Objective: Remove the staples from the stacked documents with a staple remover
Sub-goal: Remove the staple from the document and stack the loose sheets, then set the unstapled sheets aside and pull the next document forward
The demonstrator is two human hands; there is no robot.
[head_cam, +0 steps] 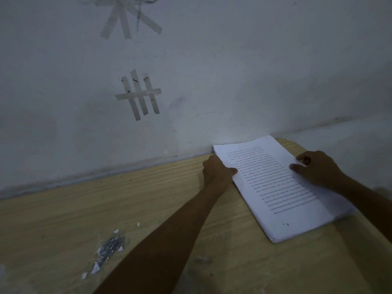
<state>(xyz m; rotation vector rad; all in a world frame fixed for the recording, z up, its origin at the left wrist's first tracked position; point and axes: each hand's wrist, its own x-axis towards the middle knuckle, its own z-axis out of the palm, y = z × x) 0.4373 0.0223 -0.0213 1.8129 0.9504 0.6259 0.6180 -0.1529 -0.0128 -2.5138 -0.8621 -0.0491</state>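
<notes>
Both hands squared up the paper on the desk, with no tool in view.

Nearest lay a heap of loose silver staples and torn paper scraps (110,248) on the pale wood-grain desk (63,209), which suggested the work was well along. Farther back, toward the desk's right end, the stack of white printed documents (275,187) lay flat with its far corner against the wall. The left hand (216,170) gripped its left edge, thumb on top. The right hand (316,168) rested at the right edge with bent fingers; whether they held a sheet could not be told. The step looked like steadying or checking the stack. The next move would call for finding a remaining staple and fetching the staple remover, which was not visible. Behind stood a scuffed grey-white plaster wall (212,71) with crossed strips of pale tape (139,96).
</notes>
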